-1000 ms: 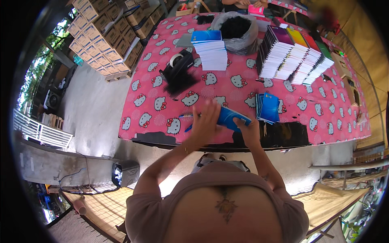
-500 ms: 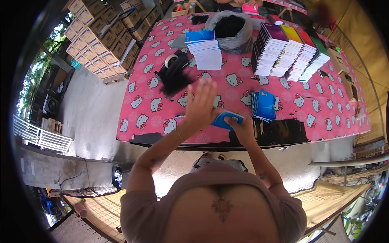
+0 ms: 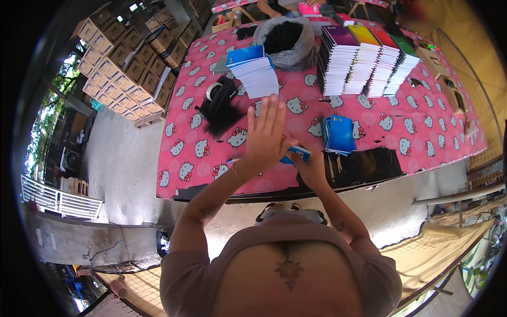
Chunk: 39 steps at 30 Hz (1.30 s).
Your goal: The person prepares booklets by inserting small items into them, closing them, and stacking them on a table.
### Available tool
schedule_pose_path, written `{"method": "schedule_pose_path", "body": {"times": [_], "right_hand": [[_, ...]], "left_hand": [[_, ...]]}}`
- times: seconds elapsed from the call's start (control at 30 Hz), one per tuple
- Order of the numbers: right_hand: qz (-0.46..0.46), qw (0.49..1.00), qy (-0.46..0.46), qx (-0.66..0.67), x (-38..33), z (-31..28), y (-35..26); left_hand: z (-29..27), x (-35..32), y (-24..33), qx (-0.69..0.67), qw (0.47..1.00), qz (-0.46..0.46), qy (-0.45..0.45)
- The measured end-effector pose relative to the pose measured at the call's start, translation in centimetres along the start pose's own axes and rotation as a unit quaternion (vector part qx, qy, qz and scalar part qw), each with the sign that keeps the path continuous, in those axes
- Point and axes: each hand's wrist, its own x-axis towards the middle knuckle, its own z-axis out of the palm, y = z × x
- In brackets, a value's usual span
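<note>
My right hand (image 3: 312,170) grips a small blue-covered notebook (image 3: 300,152) just above the near edge of the table. The notebook is tilted, so only a narrow part of its cover shows. Beside it my left hand (image 3: 265,138) is raised flat, fingers stretched out, its thumb side close to the notebook. Whether the left thumb touches the notebook I cannot tell. Several blue spiral notebooks (image 3: 339,134) lie in a small pile to the right of my hands. Farther off stands a taller stack of notebooks (image 3: 255,79) with a blue cover on top.
A pink patterned cloth (image 3: 296,108) covers the table. On it sit a black tape dispenser (image 3: 224,96), a plastic bag of black material (image 3: 285,42) and tall stacks of coloured notebooks (image 3: 364,63). Cartons (image 3: 121,74) are piled at left. Another person's hand (image 3: 314,2) shows at the far side.
The view has turned slightly, shifting the table's things. The held notebook has tilted and shows less cover. My left hand stays stretched out beside it.
</note>
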Motion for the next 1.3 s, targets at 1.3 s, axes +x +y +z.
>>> {"method": "schedule_pose_path", "body": {"times": [1.3], "right_hand": [[-0.237,0.876,-0.038,-0.417,3.9,1.7,9.0]], "left_hand": [[6.5,-15.8,-6.5,0.019,0.980,-0.154,-0.121]]}}
